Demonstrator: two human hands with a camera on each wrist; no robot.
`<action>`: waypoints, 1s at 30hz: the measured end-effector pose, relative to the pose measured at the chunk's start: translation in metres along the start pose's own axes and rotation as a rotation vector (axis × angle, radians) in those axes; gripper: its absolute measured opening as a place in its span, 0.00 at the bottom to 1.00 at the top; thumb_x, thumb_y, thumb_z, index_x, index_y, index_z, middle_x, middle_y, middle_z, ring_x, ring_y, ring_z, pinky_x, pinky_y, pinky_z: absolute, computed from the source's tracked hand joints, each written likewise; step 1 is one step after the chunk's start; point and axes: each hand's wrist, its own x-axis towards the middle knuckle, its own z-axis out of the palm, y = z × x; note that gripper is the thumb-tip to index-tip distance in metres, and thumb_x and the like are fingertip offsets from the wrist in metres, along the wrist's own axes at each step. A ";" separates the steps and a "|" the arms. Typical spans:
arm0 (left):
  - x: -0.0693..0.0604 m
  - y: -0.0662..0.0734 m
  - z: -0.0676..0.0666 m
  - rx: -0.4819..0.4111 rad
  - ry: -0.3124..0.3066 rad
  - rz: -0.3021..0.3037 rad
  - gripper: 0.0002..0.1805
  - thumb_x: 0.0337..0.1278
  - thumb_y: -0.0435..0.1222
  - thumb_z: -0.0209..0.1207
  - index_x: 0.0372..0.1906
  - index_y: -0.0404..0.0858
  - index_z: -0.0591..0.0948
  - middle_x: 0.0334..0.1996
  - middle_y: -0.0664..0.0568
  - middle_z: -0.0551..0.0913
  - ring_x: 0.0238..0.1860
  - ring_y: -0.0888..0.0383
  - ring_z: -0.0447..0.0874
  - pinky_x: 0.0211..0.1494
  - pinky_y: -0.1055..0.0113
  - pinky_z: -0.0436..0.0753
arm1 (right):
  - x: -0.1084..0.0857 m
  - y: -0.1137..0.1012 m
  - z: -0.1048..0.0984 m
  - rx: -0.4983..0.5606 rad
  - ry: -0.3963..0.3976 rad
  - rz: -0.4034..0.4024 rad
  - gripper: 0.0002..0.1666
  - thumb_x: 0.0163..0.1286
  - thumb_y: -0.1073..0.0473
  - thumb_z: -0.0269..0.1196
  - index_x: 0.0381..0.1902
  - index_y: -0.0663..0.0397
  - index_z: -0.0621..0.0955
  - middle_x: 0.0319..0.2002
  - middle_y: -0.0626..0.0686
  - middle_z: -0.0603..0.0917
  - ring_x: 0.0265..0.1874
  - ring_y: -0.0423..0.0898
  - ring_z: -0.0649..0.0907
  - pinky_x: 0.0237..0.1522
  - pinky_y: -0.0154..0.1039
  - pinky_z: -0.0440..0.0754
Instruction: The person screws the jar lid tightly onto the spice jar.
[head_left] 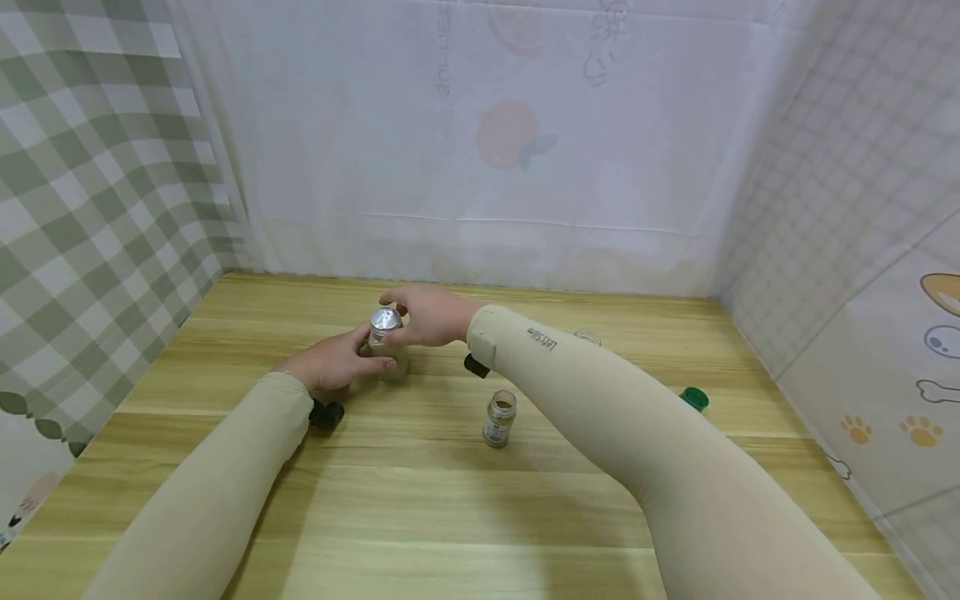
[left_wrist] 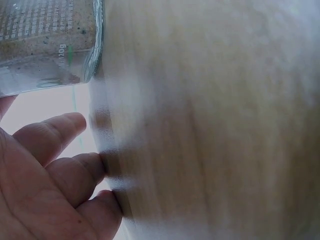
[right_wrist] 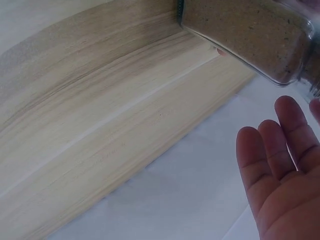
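A squarish clear glass spice jar [head_left: 395, 367] with a shiny silver lid [head_left: 386, 321] stands upright towards the table's back left. Speckled brown powder fills much of the jar [right_wrist: 245, 35] in the right wrist view; its printed label [left_wrist: 35, 22] shows in the left wrist view. My left hand [head_left: 333, 360] grips the jar's body low down between thumb and forefinger, the other fingers loosely bent beside it. From the right, my right hand [head_left: 435, 317] holds the lid with thumb and forefinger. Its remaining fingers [right_wrist: 250, 155] stick out away from the glass.
A smaller lidless glass jar [head_left: 498, 419] with a label stands mid-table. Behind my right forearm, the rim of another clear glass container [head_left: 587, 336] peeks out. The green cap [head_left: 694, 398] lies to the right. Cloth curtains [head_left: 480, 192] border the wooden table [head_left: 420, 517].
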 end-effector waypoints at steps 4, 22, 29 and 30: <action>0.000 0.000 0.000 0.003 0.006 -0.005 0.54 0.69 0.69 0.55 0.87 0.60 0.39 0.82 0.36 0.60 0.79 0.31 0.62 0.75 0.32 0.67 | 0.000 0.000 0.000 -0.013 -0.009 -0.035 0.28 0.77 0.51 0.65 0.70 0.52 0.76 0.62 0.51 0.84 0.62 0.46 0.82 0.63 0.41 0.80; 0.000 0.000 0.000 0.001 -0.002 -0.002 0.53 0.69 0.69 0.55 0.87 0.59 0.41 0.83 0.37 0.59 0.80 0.31 0.60 0.75 0.31 0.66 | 0.002 -0.001 0.003 0.009 0.007 0.018 0.36 0.75 0.48 0.67 0.74 0.57 0.72 0.61 0.54 0.84 0.58 0.46 0.84 0.60 0.39 0.81; 0.000 -0.001 0.001 -0.018 -0.012 0.012 0.52 0.70 0.67 0.56 0.87 0.58 0.42 0.81 0.37 0.64 0.79 0.32 0.64 0.75 0.34 0.69 | 0.003 0.002 0.003 -0.024 -0.008 -0.025 0.28 0.77 0.53 0.65 0.71 0.54 0.75 0.60 0.51 0.84 0.58 0.44 0.83 0.63 0.40 0.80; 0.001 -0.001 0.001 -0.019 -0.011 0.013 0.52 0.70 0.67 0.56 0.87 0.58 0.42 0.81 0.37 0.63 0.79 0.33 0.64 0.75 0.34 0.69 | 0.003 0.001 0.003 -0.032 -0.005 -0.027 0.26 0.77 0.53 0.65 0.69 0.54 0.77 0.58 0.50 0.85 0.56 0.44 0.83 0.61 0.39 0.80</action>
